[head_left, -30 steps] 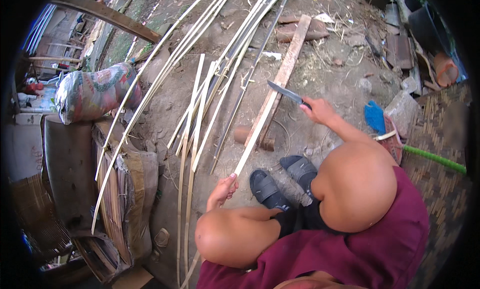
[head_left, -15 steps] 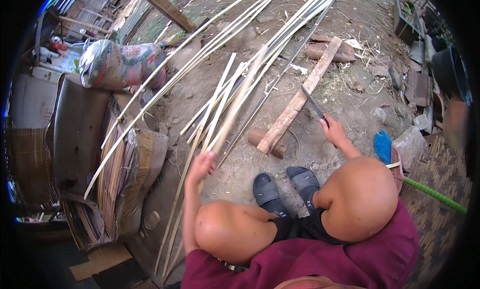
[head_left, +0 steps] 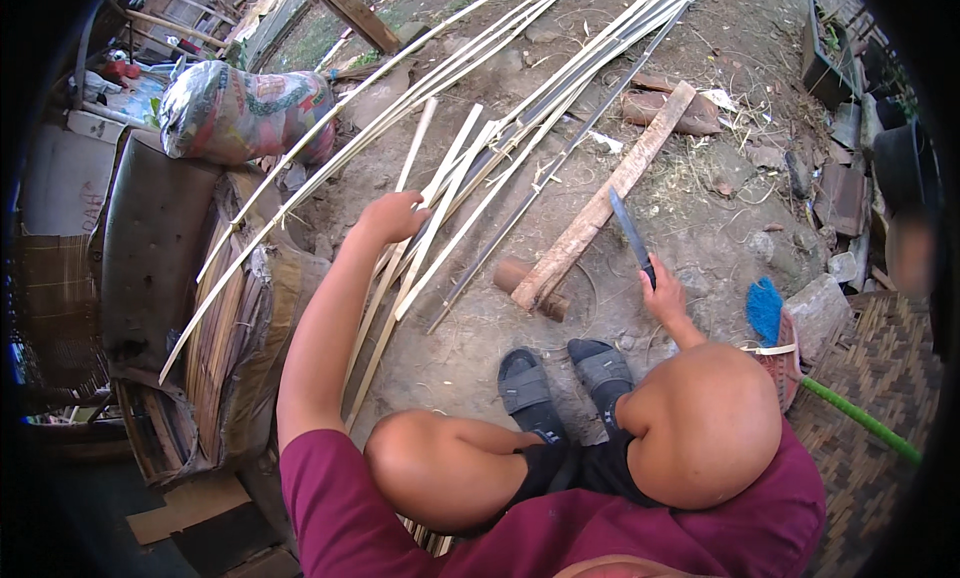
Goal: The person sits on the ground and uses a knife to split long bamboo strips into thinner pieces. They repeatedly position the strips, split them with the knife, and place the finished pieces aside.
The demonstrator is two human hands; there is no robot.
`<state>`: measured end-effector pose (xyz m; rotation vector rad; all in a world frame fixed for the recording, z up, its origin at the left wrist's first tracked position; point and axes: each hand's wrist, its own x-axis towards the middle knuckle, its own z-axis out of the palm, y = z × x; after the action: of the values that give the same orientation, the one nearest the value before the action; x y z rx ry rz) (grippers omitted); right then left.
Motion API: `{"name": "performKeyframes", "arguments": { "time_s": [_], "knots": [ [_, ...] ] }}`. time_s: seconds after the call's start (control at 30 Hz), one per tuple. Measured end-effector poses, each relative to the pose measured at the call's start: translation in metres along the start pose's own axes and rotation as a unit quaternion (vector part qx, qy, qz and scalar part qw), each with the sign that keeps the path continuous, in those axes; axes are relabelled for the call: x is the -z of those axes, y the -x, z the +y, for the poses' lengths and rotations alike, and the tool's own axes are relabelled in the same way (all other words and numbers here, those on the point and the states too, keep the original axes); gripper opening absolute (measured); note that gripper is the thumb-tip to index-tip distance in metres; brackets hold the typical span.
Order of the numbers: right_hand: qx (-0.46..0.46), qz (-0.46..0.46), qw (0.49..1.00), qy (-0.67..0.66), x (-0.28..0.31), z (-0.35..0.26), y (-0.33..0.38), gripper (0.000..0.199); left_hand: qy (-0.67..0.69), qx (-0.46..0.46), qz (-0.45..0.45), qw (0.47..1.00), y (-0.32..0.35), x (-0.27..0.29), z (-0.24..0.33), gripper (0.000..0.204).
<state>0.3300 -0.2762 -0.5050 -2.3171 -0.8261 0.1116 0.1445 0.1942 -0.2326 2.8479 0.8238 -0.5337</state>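
My right hand point(head_left: 664, 296) is closed round the black handle of a long-bladed knife point(head_left: 629, 228). The blade points away from me, its tip next to a rough wooden plank point(head_left: 622, 183). That plank slants up from the ground, its near end resting on a short round log point(head_left: 514, 275). Out to the left, my left hand point(head_left: 390, 218) has its fingers curled round a pale bamboo strip point(head_left: 421, 138), whose far end sticks out beyond the knuckles. Beside that hand lie more pale strips point(head_left: 447, 183) on the ground; its palm side is hidden.
Long bamboo strips point(head_left: 600, 63) stretch across the dirt ahead. A stuffed sack point(head_left: 245, 113) and a bundle of wood slats point(head_left: 235, 328) stand at left. To the right are a blue-bristled brush point(head_left: 764, 310), a green stick point(head_left: 860, 420), a stone point(head_left: 818, 316) and a woven mat point(head_left: 870, 358).
My left hand has swung forward, carrying the strip left beside the other strips. The right hand with the knife has drawn slightly back toward my knee.
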Motion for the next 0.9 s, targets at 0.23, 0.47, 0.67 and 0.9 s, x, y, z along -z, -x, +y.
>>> {"name": "performKeyframes", "arguments": {
  "time_s": [0.23,0.47,0.67,0.9],
  "knots": [
    [-0.002,-0.051,0.997,0.059,0.009,-0.014,0.003,0.052,0.017,0.000,-0.030,0.999,-0.059,-0.092,0.020,0.035],
    [0.018,-0.041,0.996,0.074,0.005,-0.007,0.004,0.053,-0.050,0.009,-0.181,0.982,-0.039,-0.230,0.024,0.036],
    [0.013,-0.033,0.998,0.053,0.009,-0.012,0.002,0.054,0.094,0.026,-0.116,0.988,-0.028,-0.247,-0.006,0.032],
    [-0.029,-0.066,0.995,0.065,0.022,-0.009,0.005,0.055,0.234,0.000,0.079,0.969,-0.001,-0.171,0.007,0.034]
  ]
}}
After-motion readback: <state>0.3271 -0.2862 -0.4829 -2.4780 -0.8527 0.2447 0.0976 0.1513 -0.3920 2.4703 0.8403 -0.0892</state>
